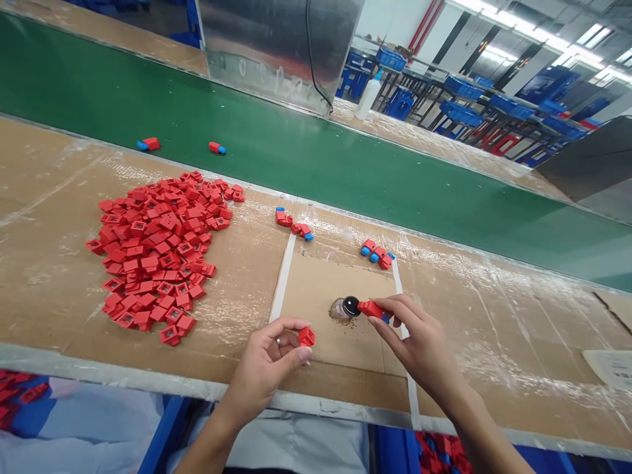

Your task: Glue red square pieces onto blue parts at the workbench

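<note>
My hands are apart over the cardboard-covered bench (474, 296), each pinched on a piece. My left hand (269, 361) has a red block (307, 336) between thumb and fingertips, its hollow face partly showing. My right hand (419, 334) grips a red-and-blue piece (369, 309); my fingers cover much of its blue end. Its red end sits right at a round black knob (351, 305), though I can't tell whether they touch. To my left, the heap of red blocks (158, 253) buries its lower ones. The right bin's red pieces (441, 453) are cut off at the bottom edge.
</note>
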The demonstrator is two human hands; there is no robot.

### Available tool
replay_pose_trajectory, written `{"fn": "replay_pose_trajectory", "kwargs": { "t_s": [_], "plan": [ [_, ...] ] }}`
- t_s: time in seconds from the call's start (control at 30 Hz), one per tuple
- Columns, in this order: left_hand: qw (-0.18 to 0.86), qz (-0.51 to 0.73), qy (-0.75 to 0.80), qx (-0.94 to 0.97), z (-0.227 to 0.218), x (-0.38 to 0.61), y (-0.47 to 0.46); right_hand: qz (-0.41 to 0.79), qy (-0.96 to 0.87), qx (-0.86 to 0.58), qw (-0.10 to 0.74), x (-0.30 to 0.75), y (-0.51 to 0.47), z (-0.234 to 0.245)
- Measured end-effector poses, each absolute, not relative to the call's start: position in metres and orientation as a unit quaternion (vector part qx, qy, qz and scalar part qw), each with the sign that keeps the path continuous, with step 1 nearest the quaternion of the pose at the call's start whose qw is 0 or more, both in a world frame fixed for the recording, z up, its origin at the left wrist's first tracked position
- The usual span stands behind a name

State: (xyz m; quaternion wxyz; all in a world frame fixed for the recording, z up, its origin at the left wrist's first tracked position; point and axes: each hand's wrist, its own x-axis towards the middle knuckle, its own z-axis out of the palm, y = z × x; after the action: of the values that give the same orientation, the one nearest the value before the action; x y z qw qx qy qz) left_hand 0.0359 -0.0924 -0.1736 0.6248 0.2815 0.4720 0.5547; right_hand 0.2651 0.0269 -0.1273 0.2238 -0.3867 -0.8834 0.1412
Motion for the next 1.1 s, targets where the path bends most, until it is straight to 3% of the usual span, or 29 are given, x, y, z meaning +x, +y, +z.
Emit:
{"fn": "replay_pose_trajectory", "kwargs": {
  "t_s": [1.1],
  "plan": [
    [0.636, 0.570, 0.449, 0.263, -0.174, 0.036, -0.093, 0.098, -0.899, -0.368, 0.215, 0.256, 0.029, -0.111]
  ]
}}
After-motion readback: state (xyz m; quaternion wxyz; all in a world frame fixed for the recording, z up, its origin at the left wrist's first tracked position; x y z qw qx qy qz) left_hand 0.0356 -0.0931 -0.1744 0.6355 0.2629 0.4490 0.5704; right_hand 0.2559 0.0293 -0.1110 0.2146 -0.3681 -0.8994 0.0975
